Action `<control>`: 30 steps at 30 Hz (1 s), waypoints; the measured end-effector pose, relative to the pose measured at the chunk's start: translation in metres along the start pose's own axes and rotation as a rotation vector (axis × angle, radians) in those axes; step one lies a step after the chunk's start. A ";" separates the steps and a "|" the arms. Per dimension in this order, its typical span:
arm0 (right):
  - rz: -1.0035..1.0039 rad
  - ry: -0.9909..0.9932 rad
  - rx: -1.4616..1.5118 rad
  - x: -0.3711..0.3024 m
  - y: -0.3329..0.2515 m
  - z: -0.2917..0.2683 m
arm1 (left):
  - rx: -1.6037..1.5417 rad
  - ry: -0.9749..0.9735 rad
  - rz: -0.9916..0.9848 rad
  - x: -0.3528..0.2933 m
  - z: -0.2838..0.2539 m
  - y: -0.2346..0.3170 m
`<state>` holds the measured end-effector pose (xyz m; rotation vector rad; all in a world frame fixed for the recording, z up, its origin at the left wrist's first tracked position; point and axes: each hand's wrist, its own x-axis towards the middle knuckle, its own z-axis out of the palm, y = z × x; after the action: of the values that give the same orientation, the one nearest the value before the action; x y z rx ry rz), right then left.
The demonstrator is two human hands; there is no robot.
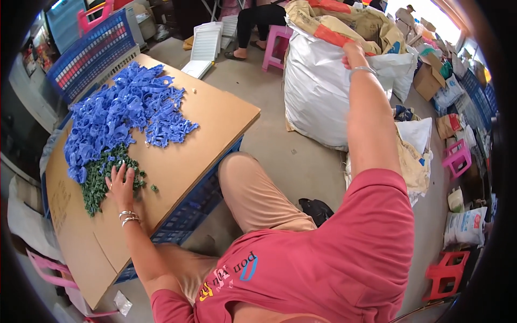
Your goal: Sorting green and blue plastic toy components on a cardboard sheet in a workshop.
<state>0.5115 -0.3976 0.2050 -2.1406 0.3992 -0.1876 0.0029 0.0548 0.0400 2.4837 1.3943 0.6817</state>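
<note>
My left hand (121, 185) rests with spread fingers on a heap of small green plastic pieces (96, 189) on a cardboard-topped table. Touching that heap on its far side is a larger pile of blue plastic parts (116, 107), some ring-shaped. My right arm stretches far forward and right. At its end my right hand (353, 55) is closed at the folded tan and red rim of a big white woven sack (315, 89). What those fingers hold, if anything, is too small to make out.
The cardboard sheet (215, 116) lies over blue plastic crates (188, 215). Another blue crate (94, 54) stands upright behind the pile. A pink stool (277, 47) and a seated person's legs (258, 24) are beyond. Bags, boxes and a red stool (447, 274) line the right side.
</note>
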 end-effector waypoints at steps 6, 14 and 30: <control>-0.168 0.282 0.243 0.002 0.010 -0.002 | 0.353 -0.234 0.316 -0.036 -0.031 0.038; -0.150 -0.093 0.059 0.023 0.013 0.020 | 0.184 0.012 0.247 -0.019 0.018 -0.005; -0.383 0.464 -0.437 0.017 0.022 0.008 | 0.139 0.255 0.441 -0.024 0.020 -0.008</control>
<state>0.5252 -0.4091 0.1818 -2.5873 0.3057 -0.8971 -0.0039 0.0399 0.0122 2.9365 0.9914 1.0506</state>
